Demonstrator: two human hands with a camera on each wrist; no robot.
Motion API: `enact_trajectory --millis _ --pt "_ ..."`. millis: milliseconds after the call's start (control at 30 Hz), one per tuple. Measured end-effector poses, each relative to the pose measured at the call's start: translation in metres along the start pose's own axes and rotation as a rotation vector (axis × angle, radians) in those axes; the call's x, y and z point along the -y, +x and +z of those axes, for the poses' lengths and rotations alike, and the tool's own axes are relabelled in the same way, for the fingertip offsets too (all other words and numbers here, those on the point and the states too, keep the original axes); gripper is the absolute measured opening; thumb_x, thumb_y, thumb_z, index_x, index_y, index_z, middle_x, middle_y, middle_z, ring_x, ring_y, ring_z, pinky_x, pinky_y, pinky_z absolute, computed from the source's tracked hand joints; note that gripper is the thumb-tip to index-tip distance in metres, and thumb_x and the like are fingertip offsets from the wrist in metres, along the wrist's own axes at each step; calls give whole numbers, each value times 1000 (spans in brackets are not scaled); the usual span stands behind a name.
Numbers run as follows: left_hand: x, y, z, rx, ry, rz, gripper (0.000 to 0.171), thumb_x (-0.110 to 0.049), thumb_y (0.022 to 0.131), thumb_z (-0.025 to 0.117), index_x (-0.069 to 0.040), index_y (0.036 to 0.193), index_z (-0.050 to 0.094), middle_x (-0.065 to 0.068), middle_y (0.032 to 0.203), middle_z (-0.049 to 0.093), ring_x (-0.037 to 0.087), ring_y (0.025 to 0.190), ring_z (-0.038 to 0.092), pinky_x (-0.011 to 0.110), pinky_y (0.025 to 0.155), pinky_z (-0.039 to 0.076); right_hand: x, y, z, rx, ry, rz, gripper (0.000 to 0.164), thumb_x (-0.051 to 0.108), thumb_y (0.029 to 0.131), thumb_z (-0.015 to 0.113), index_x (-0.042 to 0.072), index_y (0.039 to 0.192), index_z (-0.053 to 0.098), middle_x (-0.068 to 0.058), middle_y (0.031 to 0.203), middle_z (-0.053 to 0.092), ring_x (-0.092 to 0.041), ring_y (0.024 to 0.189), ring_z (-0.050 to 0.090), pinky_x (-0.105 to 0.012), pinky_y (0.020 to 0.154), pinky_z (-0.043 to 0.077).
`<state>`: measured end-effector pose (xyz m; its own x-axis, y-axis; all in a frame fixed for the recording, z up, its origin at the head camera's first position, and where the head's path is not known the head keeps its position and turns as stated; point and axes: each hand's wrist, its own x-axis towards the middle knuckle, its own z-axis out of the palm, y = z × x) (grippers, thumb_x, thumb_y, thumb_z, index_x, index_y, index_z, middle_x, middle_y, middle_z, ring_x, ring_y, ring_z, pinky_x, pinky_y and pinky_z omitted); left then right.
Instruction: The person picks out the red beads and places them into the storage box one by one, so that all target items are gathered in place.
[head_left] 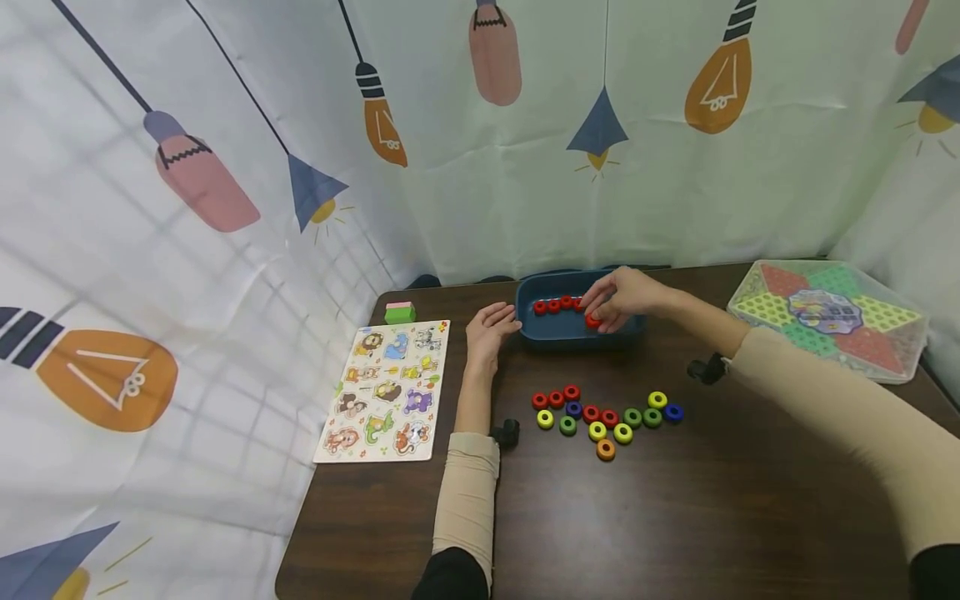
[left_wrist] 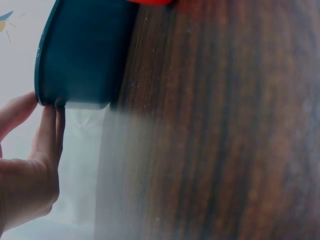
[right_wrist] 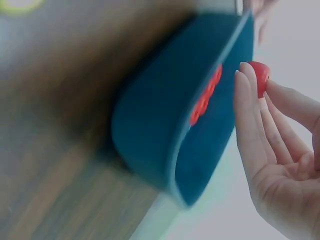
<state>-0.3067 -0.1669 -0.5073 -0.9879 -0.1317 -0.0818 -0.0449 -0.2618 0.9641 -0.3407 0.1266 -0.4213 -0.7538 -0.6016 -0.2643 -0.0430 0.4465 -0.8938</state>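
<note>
A dark blue bin [head_left: 577,340] stands at the back of the table, with several red rings [head_left: 553,306] lined up inside it. My right hand [head_left: 624,298] pinches one red ring [right_wrist: 261,79] between thumb and fingertips, above the bin's right part. At the bin's left end is my left hand [head_left: 489,335]; in the left wrist view its fairly straight fingers [left_wrist: 47,132] touch the end wall near the rim. Closer to me lie several loose rings: red [head_left: 556,399], yellow [head_left: 622,433], green [head_left: 652,417], blue [head_left: 673,412] and an orange ring [head_left: 605,450].
To the left, an animal puzzle board [head_left: 382,392] lies flat, with a small pink and green block [head_left: 400,312] behind it. A clear box [head_left: 828,312] with a patterned lid takes up the back right corner. Curtains [head_left: 495,192] hang along the back and sides.
</note>
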Motion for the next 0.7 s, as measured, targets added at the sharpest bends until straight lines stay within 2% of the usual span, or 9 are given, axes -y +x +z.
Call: enact_trajectory --millis 167,367,533,700 --pt "-1 -1 -2 -2 10 -1 51 11 79 73 -5 126 58 19 127 63 26 119 61 31 88 55 -10 29 -21 -75 -8 79 37 3 94 62 -8 128 56 -24 108 69 -41 90 70 -54 82 55" --pt "0 -2 -3 8 -3 -2 54 12 79 72 -3 128 57 21 128 61 28 120 60 31 88 55 -31 55 -25 -135 -10 136 36 0 95 59 -10 129 55 -28 115 65 -38 87 71 -50 80 57" --pt "1 -1 -3 30 -15 -3 60 13 78 72 2 134 52 22 129 60 30 122 59 30 86 56 -41 63 -19 -153 -58 152 32 -1 96 55 -9 127 57 -29 120 62 -37 91 71 -49 82 56" --pt "-1 -1 -2 22 -18 4 56 13 77 73 -2 129 56 20 127 62 28 119 61 31 86 56 -40 60 -15 -187 -84 131 31 -1 95 55 -6 126 60 -28 120 62 -37 94 70 -47 82 57"
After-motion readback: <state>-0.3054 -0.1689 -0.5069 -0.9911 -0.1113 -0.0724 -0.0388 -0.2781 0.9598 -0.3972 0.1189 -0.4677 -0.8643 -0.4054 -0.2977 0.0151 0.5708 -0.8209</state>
